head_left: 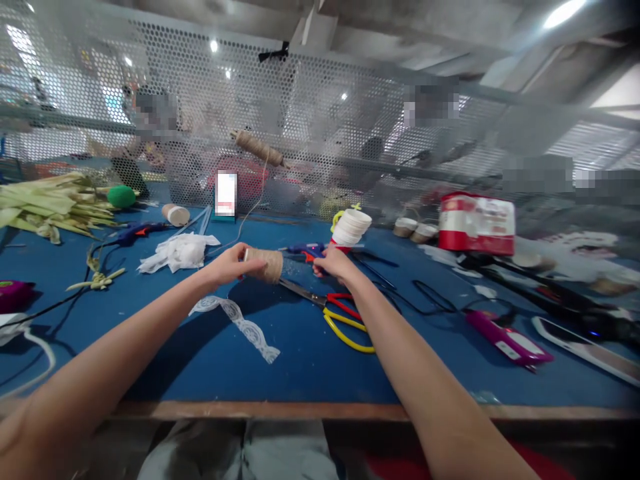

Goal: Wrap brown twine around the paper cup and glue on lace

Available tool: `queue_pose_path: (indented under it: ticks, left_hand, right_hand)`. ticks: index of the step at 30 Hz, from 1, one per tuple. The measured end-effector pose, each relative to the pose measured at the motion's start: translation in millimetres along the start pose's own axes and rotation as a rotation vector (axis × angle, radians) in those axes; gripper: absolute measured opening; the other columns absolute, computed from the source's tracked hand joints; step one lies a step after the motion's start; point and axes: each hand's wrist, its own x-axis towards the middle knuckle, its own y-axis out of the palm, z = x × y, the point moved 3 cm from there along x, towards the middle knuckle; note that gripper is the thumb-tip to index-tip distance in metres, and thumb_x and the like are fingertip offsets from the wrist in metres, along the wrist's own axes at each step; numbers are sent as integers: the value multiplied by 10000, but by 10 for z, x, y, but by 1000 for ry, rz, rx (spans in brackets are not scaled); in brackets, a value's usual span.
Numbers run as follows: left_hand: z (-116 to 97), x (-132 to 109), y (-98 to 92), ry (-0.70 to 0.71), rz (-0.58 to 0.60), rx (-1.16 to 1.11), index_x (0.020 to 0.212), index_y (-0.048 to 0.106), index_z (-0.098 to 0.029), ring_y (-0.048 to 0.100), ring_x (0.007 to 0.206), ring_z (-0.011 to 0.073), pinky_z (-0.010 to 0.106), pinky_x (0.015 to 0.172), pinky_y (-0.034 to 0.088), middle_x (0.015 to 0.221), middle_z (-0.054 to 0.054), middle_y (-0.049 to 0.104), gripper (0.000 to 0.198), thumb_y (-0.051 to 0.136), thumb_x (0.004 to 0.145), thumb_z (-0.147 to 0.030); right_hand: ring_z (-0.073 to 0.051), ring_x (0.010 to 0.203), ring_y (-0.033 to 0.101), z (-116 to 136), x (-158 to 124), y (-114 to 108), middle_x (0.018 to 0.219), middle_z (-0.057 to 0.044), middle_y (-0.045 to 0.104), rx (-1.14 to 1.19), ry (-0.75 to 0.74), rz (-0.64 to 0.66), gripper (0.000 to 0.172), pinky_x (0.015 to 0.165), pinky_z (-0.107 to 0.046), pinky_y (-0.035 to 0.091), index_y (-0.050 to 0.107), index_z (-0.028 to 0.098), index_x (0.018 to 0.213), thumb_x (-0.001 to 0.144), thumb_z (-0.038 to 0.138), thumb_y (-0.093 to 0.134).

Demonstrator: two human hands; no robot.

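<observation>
My left hand (229, 265) is closed round a small cup wrapped in brown twine (271, 266), tipped on its side above the table. To its right, my right hand (338, 263) grips a blue glue gun (303, 249) with an orange trigger, its nozzle pointing left toward the cup. Scissors with red and yellow handles (345, 325) lie below the two hands, blades toward the cup. A strip of white lace (245, 328) rests on the table nearer to me. Just beyond my right hand stands a stack of white cups (351, 227).
The blue table (200, 363) ends at a perforated metal screen (320, 127), where a twine roll (257, 147) hangs. Crumpled white lace (179, 253), a phone (225, 195) and another glue gun (141, 231) lie left. A red-white package (477, 224) and purple device (507, 339) are right.
</observation>
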Motion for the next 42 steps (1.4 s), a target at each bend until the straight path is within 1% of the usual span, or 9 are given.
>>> queue_pose_path:
  ticks: [7, 11, 16, 19, 23, 30, 33, 36, 42]
  left_hand:
    - [-105, 398, 74, -69, -250, -283, 927, 470, -139, 503, 617, 111, 218, 497, 359, 877, 89, 555, 445, 561, 661, -484]
    - [-375, 704, 150, -18, -264, -332, 993, 468, -145, 521, 647, 128, 231, 507, 372, 969, 114, 553, 508, 515, 678, -540]
    - [-841, 922, 82, 288, -108, -156, 972, 499, -126, 530, 680, 140, 227, 517, 376, 894, 103, 562, 493, 547, 676, -517]
    - [-925, 842, 1, 343, -9, 9, 874, 519, -111, 503, 622, 122, 219, 491, 362, 745, 68, 543, 425, 567, 674, -483]
    - [-747, 521, -86, 331, 44, 52, 861, 508, -127, 494, 639, 113, 210, 500, 390, 746, 43, 526, 383, 570, 674, -456]
    - [-75, 41, -106, 102, -7, -104, 988, 475, -150, 492, 683, 108, 194, 517, 376, 834, 38, 535, 446, 523, 695, -484]
    - [130, -20, -105, 77, -13, -143, 1001, 468, -159, 501, 719, 120, 199, 530, 377, 887, 50, 540, 433, 541, 691, -453]
    - [271, -8, -130, 71, -54, -199, 984, 463, -152, 506, 730, 123, 202, 539, 373, 896, 50, 544, 422, 553, 685, -436]
    - [384, 28, -135, 48, -105, -242, 925, 457, -142, 497, 663, 124, 200, 484, 349, 816, 57, 534, 407, 543, 683, -457]
  right_hand:
    - [-73, 432, 507, 301, -170, -108, 473, 46, 481, 527, -76, -97, 77, 429, -187, 450, 482, 153, 637, 705, 149, 517]
    - [-66, 433, 512, 361, -241, -64, 528, 19, 539, 683, -75, -134, 77, 397, -169, 420, 489, 150, 645, 719, 173, 490]
    - [-74, 412, 509, 305, -300, -90, 592, -13, 622, 882, -53, -146, 34, 364, -175, 382, 491, 156, 696, 676, 130, 480]
    - [-70, 427, 512, 273, -340, -119, 637, -16, 639, 909, -55, -123, 99, 364, -167, 370, 507, 154, 727, 636, 116, 504]
    - [-62, 454, 508, 307, -407, -150, 725, -31, 645, 905, -97, -107, 157, 366, -163, 364, 539, 147, 753, 602, 165, 574]
    - [-53, 426, 452, 537, -647, -119, 677, -12, 606, 761, -251, 67, 217, 350, -178, 343, 558, 146, 789, 617, 266, 613]
    - [-55, 402, 429, 502, -752, -71, 596, 0, 571, 578, -323, 141, 209, 343, -190, 341, 551, 142, 707, 632, 323, 623]
    - [-61, 383, 418, 380, -814, -45, 509, 18, 521, 450, -340, 121, 234, 344, -198, 344, 543, 142, 648, 650, 365, 611]
    - [-84, 357, 430, 315, -904, -11, 393, 33, 468, 186, -398, 111, 274, 377, -222, 367, 531, 160, 568, 675, 408, 582]
